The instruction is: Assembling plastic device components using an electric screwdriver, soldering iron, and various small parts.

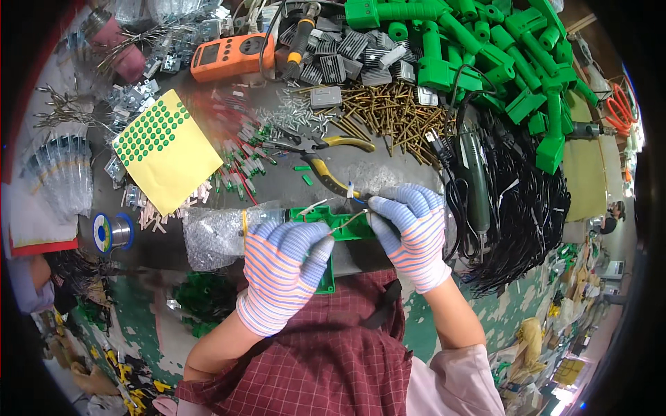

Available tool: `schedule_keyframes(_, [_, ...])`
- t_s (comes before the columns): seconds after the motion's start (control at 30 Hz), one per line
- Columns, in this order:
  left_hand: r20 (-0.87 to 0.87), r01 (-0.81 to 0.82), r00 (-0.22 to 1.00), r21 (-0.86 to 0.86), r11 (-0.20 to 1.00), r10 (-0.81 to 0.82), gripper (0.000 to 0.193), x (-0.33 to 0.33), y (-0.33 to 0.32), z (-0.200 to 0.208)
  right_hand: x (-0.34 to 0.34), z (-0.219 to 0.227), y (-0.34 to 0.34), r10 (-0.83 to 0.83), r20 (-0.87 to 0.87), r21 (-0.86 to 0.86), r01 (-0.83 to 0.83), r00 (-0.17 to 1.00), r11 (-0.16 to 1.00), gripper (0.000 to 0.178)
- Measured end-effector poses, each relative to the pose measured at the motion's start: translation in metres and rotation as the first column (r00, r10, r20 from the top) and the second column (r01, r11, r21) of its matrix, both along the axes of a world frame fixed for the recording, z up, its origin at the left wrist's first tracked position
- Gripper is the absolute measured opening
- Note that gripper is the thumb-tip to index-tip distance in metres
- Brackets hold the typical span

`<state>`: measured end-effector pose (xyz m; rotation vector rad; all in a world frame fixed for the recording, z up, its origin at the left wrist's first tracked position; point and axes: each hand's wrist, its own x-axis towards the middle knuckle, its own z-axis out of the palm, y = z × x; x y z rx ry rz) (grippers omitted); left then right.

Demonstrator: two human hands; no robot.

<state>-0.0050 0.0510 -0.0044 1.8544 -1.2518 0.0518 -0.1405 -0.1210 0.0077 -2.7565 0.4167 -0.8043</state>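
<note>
Both my hands wear striped knit gloves. My left hand point(284, 267) is closed, thumb and finger pinching one end of a thin brownish wire point(352, 220). Across from it, my right hand point(411, 232) pinches the other end, so the wire spans the gap between them. Under the fingers lies a green plastic housing point(327, 283), partly hidden by my left hand. A short whitish lead point(313, 207) sticks up from it. Just beyond my right fingertips are pliers point(326, 175) with yellow-and-black handles, lying with their jaws apart.
Brass screws point(388, 114), grey heat sinks point(333, 66) and green housings point(479, 48) are piled at the back. Black cords point(520, 222) and a dark green soldering-iron-like tool point(474, 177) lie right. Left are a yellow sticker sheet point(170, 166), solder spool point(113, 233) and orange meter point(232, 57).
</note>
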Motion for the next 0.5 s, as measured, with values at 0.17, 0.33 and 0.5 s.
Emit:
schedule_keyframes(0.17, [-0.211,-0.020,0.977,-0.008,1.000,0.018,0.014,0.003,-0.003,0.001,0.015,-0.004,0.012,0.115,0.061,-0.049,-0.112,0.992,0.993,0.027])
schedule_keyframes(0.33, [-0.184,-0.010,0.983,-0.017,1.000,0.007,0.016,0.007,-0.004,-0.002,0.017,-0.009,0.013,0.126,0.048,-0.047,-0.124,0.991,0.991,0.026])
schedule_keyframes(0.5, [-0.144,0.031,0.989,-0.023,0.999,-0.034,0.017,0.009,-0.005,-0.003,0.014,-0.004,0.015,0.116,0.024,-0.056,-0.115,0.993,0.992,0.028])
